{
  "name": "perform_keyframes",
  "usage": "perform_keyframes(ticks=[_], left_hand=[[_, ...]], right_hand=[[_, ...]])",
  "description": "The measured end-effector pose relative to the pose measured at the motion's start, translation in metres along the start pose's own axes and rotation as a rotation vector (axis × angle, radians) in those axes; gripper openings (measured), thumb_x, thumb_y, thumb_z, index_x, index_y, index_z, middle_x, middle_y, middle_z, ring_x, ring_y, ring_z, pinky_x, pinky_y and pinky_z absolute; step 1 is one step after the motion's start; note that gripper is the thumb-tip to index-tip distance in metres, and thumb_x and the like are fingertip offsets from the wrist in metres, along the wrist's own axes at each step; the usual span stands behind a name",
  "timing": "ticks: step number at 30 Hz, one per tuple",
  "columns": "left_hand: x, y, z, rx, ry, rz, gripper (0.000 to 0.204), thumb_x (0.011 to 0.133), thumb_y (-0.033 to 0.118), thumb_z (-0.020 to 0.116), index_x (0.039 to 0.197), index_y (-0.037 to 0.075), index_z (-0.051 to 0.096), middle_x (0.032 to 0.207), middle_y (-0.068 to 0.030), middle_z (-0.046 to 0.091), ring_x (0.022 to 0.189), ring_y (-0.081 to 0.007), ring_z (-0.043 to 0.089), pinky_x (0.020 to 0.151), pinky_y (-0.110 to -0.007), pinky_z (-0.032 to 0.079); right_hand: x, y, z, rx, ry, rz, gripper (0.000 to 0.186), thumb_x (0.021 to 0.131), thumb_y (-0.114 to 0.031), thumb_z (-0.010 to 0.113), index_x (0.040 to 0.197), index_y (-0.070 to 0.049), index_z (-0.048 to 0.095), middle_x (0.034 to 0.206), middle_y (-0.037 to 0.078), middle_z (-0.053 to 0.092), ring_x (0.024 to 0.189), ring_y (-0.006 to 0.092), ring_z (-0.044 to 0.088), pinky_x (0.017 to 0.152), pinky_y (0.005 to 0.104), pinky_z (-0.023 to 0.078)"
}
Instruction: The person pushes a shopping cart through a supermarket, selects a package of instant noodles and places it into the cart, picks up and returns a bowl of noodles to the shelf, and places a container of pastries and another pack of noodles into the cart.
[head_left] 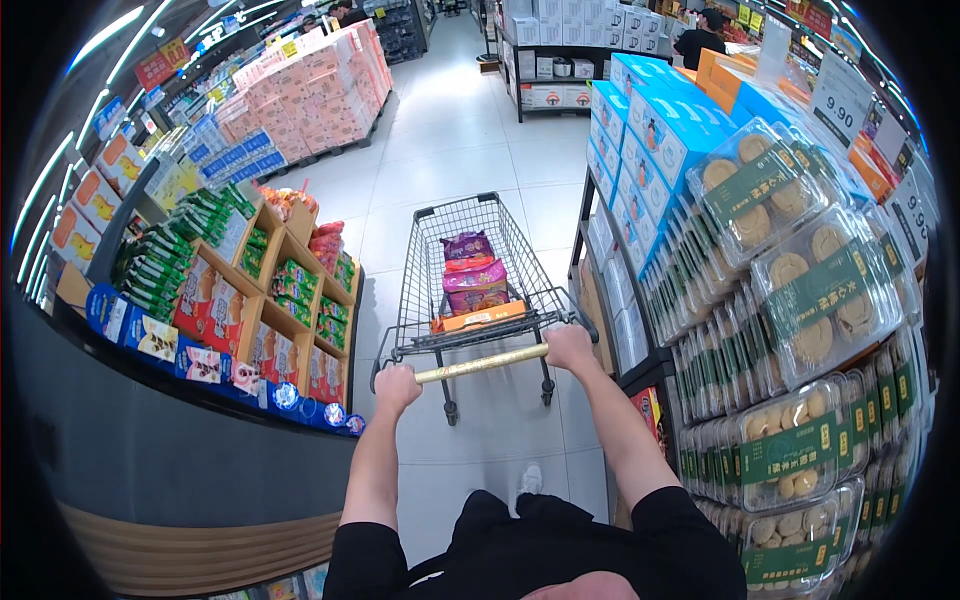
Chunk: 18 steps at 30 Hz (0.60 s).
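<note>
A wire shopping cart (pixel 420 262) stands in front of me in the aisle. My left hand (pixel 398 383) is closed on the left end of its pale yellow handle bar (pixel 478 362), and my right hand (pixel 568 346) is closed on the right end. Inside the cart lie purple, red and pink bags (pixel 475 280) above an orange box (pixel 478 318).
A display of snack packs (pixel 295 285) borders me on the left, and stacked clear cookie boxes (pixel 820 300) beside blue cartons (pixel 660 150) line my right. The tiled aisle (pixel 440 150) runs ahead between a pink carton pallet (pixel 315 95) and shelving (pixel 545 60). A person (pixel 700 45) is at the far right.
</note>
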<state>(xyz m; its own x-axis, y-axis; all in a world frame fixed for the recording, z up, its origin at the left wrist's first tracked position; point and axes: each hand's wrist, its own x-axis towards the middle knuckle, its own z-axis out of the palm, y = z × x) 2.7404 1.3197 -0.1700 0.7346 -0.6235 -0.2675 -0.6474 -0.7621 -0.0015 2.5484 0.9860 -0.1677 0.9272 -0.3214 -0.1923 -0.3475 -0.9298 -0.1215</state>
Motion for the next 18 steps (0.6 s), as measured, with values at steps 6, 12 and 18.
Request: perform_keyframes(ticks=[6, 12, 18], left_hand=[[0.037, -0.001, 0.010, 0.021, 0.172, 0.015, 0.013, 0.072, 0.023, 0.064, 0.074, 0.013, 0.072, 0.070, -0.0112, 0.069, 0.067, -0.0298, 0.069, 0.063, -0.041, 0.055], [0.094, -0.010, 0.006, 0.007, 0.285, 0.053, 0.012, 0.070, 0.023, 0.066, 0.068, 0.012, 0.069, 0.067, -0.0107, 0.068, 0.062, -0.0290, 0.067, 0.058, -0.040, 0.054], [0.159, -0.031, -0.005, -0.022, 0.242, 0.064, 0.010, 0.069, 0.022, 0.066, 0.069, 0.013, 0.070, 0.067, -0.0107, 0.068, 0.063, -0.0293, 0.068, 0.061, -0.040, 0.054]], right_hand=[[0.041, 0.020, 0.010, -0.018, 0.152, -0.063, 0.017, 0.069, -0.023, 0.067, 0.084, -0.014, 0.069, 0.070, 0.007, 0.068, 0.068, 0.0277, 0.069, 0.064, 0.0418, 0.052], [0.091, 0.035, 0.015, -0.033, 0.249, -0.065, 0.013, 0.067, -0.022, 0.067, 0.078, -0.014, 0.065, 0.065, 0.007, 0.066, 0.063, 0.0269, 0.067, 0.062, 0.0411, 0.051], [0.146, 0.033, 0.010, -0.037, 0.241, -0.022, 0.012, 0.067, -0.022, 0.067, 0.075, -0.013, 0.063, 0.065, 0.008, 0.066, 0.063, 0.0286, 0.067, 0.061, 0.0419, 0.051]])
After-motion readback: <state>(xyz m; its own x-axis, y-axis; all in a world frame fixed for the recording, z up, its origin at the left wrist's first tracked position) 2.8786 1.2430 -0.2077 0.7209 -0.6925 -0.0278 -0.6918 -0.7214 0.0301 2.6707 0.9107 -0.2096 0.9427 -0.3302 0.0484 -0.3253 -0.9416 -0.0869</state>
